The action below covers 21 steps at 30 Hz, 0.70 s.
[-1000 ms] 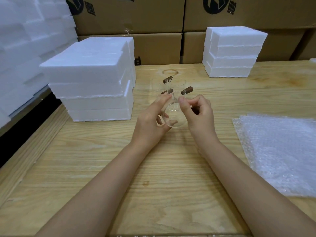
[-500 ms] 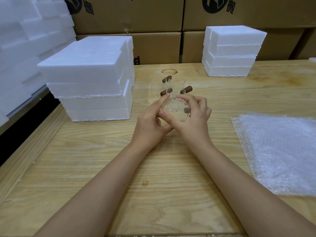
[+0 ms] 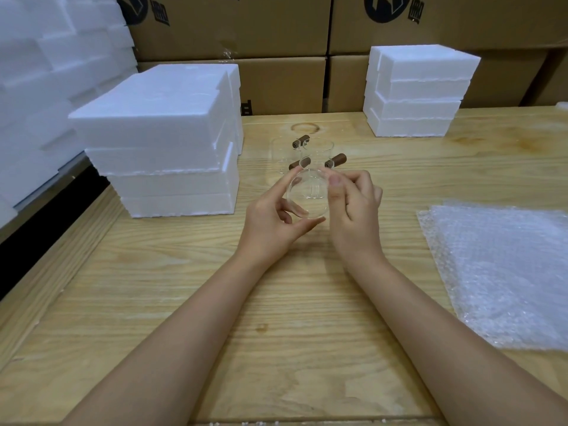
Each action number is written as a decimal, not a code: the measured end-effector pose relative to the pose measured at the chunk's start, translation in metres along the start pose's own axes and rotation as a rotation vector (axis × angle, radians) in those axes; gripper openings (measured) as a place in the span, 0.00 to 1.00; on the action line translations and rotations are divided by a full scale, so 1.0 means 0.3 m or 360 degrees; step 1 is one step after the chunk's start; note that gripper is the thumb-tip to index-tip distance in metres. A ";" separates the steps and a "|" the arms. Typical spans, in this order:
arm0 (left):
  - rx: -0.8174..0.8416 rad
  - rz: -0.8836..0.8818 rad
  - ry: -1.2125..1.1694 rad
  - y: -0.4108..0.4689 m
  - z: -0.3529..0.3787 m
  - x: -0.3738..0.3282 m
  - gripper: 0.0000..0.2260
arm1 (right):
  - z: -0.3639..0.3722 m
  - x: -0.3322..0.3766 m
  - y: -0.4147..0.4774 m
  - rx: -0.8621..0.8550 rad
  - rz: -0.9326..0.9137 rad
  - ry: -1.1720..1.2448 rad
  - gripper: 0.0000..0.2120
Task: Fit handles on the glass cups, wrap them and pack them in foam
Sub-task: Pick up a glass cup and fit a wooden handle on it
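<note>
Fit unconfirmed: handle now hidden.
Left fingers [image 3: 289, 183] grasp cup [image 3: 307, 196]; right fingers [image 3: 336, 183] pinch its 3 o'clock rim.

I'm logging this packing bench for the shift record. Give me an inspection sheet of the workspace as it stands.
Surface: wooden table, ring stain at the back.
Job's things: held cup, clear glass, no handle visible on it; standing cups behind it, three brown handles showing; bubble wrap flat on the right; left foam stack; right foam stack.
Clutter: white crumbs along the near edge.
Hands: left hand grips the held cup; right hand curled, thumb against the glass.
Cables: nothing seen.
Surroundings: cardboard boxes behind; foam wall at left.
</note>
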State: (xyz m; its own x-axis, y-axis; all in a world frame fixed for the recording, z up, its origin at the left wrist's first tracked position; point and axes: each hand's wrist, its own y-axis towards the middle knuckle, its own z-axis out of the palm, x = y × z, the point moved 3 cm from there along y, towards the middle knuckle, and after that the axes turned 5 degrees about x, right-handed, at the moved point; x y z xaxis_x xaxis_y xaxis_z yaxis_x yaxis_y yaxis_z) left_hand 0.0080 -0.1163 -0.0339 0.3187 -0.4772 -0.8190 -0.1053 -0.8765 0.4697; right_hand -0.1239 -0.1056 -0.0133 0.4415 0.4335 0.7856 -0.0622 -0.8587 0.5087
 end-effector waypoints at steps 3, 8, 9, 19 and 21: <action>-0.0016 -0.0087 -0.0068 -0.003 -0.003 0.003 0.34 | 0.001 0.000 -0.002 0.0054 -0.0016 -0.0015 0.15; -0.0048 -0.0161 -0.0017 0.000 -0.001 0.005 0.34 | 0.020 -0.008 -0.010 0.0070 0.0000 -0.0095 0.24; -0.0053 -0.0166 0.0012 0.000 0.000 0.003 0.35 | 0.025 -0.010 -0.010 0.0060 -0.0002 -0.0125 0.27; -0.0043 0.0000 0.0103 -0.002 0.003 -0.016 0.38 | 0.015 -0.028 -0.005 0.0085 0.0099 0.0153 0.30; -0.0051 0.0043 0.0083 -0.002 0.001 -0.024 0.37 | 0.010 -0.031 -0.002 -0.0017 0.0079 0.0276 0.25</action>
State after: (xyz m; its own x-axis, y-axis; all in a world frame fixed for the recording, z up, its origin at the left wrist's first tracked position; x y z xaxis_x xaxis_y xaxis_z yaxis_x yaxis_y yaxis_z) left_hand 0.0053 -0.1124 -0.0283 0.3647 -0.4960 -0.7880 -0.0845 -0.8604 0.5025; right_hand -0.1254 -0.1100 -0.0221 0.2765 0.4320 0.8585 -0.0901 -0.8777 0.4707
